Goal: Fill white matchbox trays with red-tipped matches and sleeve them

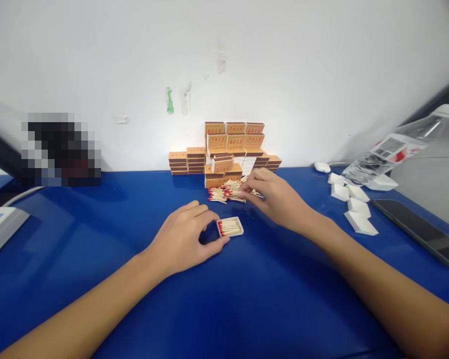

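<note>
A small white matchbox tray (241, 225) lies on the blue table, partly filled with matches (230, 229) whose red heads point left. My left hand (189, 234) grips this tray at its left end, thumb on the near side and fingers on the far side. Beyond it is a loose heap of red-tipped matches (219, 195). My right hand (275, 199) reaches into the right side of that heap, thumb and fingers pinched together on matches; how many they hold is hidden. Behind the heap stand stacked matchboxes (235, 141), orange and brown with red print.
At right are several white folded paper pieces (358, 207), a tilted clear bottle (391, 147), a white earbud case (322, 167) and a dark phone (419, 232). A white device (5, 227) sits at the left edge, near a pixelated dark area. A white wall (134, 65) rises behind.
</note>
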A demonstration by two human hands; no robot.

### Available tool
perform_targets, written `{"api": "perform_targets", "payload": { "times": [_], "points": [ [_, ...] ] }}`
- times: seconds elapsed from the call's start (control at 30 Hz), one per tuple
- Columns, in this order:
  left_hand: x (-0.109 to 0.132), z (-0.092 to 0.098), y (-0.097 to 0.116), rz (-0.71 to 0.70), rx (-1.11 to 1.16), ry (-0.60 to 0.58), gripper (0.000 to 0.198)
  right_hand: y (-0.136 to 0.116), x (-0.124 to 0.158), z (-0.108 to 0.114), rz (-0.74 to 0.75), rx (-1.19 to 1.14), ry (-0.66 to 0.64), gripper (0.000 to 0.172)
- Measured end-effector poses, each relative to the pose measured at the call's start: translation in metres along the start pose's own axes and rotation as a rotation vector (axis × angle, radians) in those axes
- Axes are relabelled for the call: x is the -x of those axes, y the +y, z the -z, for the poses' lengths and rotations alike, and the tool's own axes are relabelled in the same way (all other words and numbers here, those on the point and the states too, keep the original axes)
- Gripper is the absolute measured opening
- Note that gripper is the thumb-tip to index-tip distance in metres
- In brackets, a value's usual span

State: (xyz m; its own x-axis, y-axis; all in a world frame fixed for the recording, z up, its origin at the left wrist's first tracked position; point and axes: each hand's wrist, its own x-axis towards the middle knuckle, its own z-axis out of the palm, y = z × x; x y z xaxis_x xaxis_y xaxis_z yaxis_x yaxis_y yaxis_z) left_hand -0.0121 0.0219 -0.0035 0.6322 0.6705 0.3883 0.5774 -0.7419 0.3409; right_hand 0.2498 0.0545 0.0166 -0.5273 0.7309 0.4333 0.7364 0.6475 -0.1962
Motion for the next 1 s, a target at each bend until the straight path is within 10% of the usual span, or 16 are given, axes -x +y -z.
{"api": "perform_targets", "payload": {
  "times": [0.27, 1.0],
  "points": [
    [0.001, 0.000, -0.001, 0.019, -0.011, -0.004, 0.024, -0.031, 0.011, 0.011, 0.008, -0.259, -0.332, 0.010],
    [0.001, -0.001, -0.001, 0.007, -0.016, -0.005, 0.023, -0.030, 0.013, 0.012, -0.075, -0.257, -0.360, 0.013]
  ]
}}
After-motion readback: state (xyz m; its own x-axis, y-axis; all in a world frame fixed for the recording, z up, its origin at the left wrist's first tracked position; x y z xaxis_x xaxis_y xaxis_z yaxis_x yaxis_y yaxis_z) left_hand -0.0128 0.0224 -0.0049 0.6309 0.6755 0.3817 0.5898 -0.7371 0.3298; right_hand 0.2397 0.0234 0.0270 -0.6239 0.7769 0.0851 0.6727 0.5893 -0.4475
